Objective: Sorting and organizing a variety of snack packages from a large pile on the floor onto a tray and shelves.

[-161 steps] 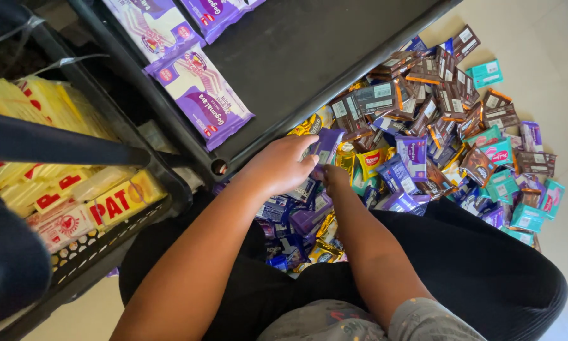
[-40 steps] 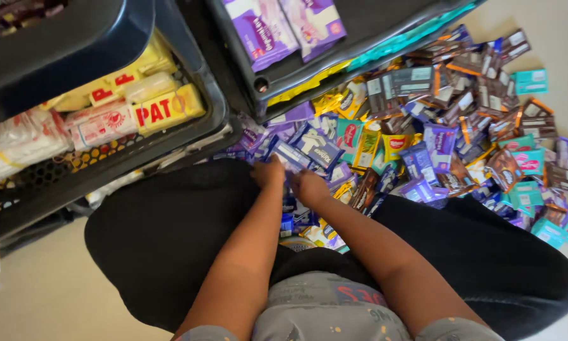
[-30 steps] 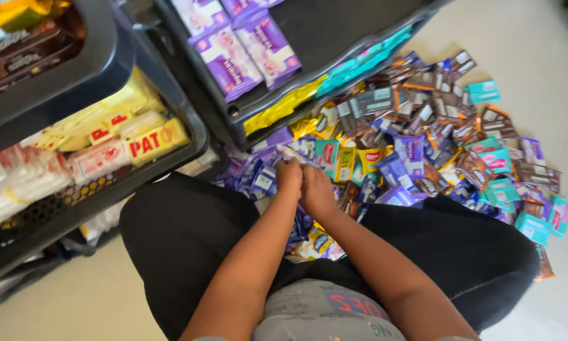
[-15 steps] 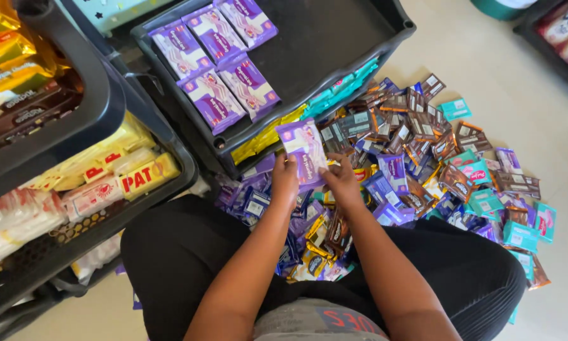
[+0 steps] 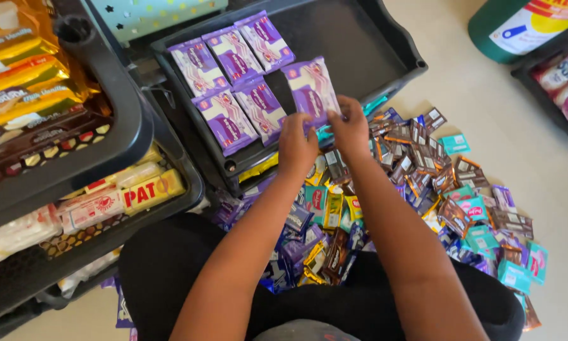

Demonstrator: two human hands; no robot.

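Purple packet (image 5: 310,88) pinched between both hands' fingers (image 5: 334,113).

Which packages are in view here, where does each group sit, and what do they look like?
Purple-and-white packet: flat, oblong, held by left hand and right hand over the black tray.
Matching packets: five flat in the tray.
Floor pile: small brown, teal, purple, gold wrappers.
Yellow packs: blocks in the left crate.
Gold pouches: upper left shelf.

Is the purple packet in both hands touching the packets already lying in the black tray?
Cannot tell. In the head view the purple packet overlaps the packets in the black tray, hiding any gap.
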